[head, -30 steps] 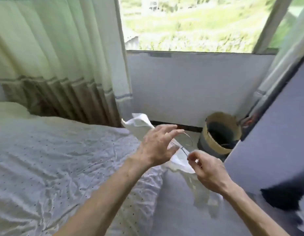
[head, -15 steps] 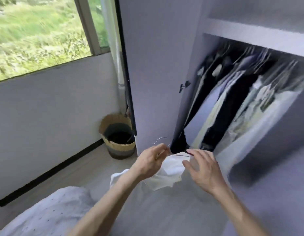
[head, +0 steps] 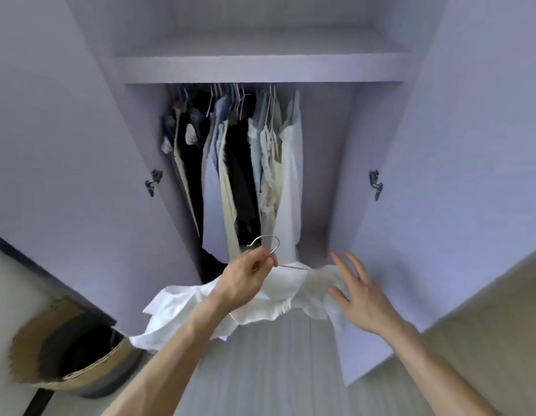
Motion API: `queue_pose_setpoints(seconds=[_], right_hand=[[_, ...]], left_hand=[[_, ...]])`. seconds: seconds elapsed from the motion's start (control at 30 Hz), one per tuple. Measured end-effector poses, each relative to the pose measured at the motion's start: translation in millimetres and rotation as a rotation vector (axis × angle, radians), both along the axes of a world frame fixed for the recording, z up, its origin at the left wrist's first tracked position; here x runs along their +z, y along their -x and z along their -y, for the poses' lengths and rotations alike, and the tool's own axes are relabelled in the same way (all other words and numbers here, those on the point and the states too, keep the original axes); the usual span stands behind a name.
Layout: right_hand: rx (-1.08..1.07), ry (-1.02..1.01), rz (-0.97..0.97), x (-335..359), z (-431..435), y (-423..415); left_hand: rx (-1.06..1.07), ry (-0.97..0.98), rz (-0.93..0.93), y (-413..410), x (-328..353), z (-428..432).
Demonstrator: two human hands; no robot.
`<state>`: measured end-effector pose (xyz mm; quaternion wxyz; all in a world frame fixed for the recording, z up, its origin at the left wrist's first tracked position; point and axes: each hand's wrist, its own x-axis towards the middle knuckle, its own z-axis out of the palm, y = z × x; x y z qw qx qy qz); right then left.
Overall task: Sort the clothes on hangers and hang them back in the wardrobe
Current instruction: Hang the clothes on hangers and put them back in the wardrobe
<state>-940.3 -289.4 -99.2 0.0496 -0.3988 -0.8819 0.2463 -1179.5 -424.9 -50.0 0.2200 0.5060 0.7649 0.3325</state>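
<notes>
L hand pinches the wire hanger at its neck, just under the hook; best hold, stiff there; white top drapes below & right of it, soft, light, prob. slips off thin wire; R hand open, fingers spread, at cloth's right edge; hung clothes up ahead in wardrobe.

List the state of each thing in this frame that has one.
Lilac wardrobe doors: both swung open.
Silver wire hanger: outside the wardrobe, gripped by the left hand.
White ruffled garment: draped on that hanger, not yet hung.
Right hand: open, fingers spread beside the garment.
Clothes inside wardrobe: hanging on hangers.
Woven basket: upright on the floor.
</notes>
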Motion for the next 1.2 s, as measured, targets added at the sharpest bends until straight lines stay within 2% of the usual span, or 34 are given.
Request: queue_pose_setpoints(seconds=[0.13,0.23,0.37,0.43,0.5,0.57,0.63,0.7,0.77,0.83,1.07,1.2], right_hand=[[-0.006,-0.117,0.135,4,-6,-14],[0.002,-0.070,0.158,13,-6,-25],[0.059,0.327,0.149,30,4,-30],[0.091,0.431,0.142,32,6,-27],[0.089,0.528,0.074,30,11,-23],[0.049,0.797,-0.061,24,19,-20],[0.003,1.055,-0.181,16,28,-17],[-0.061,1.152,-0.259,4,32,-14],[-0.135,1.164,-0.314,-6,30,-8],[-0.190,1.140,-0.331,-15,27,-2],[-0.406,1.073,-0.439,-26,-12,34],[-0.410,0.928,-0.490,-12,-73,72]], left_hand=[[-0.056,-0.059,-0.031,-12,7,-20],[0.015,-0.091,-0.046,-15,6,-35],[0.035,-0.046,-0.097,-18,7,-56],[0.024,-0.028,-0.038,-24,8,-65],[0.032,0.003,0.034,-30,5,-72],[0.016,0.048,0.028,-33,2,-76],[-0.122,0.173,-0.048,-32,1,-80],[-0.292,0.352,-0.082,-33,1,-80],[-0.353,0.449,-0.098,-32,-2,-78],[-0.340,0.467,-0.130,-28,-8,-75],[-0.230,0.394,-0.303,23,-6,-81],[-0.133,0.298,-0.482,66,28,-110]])
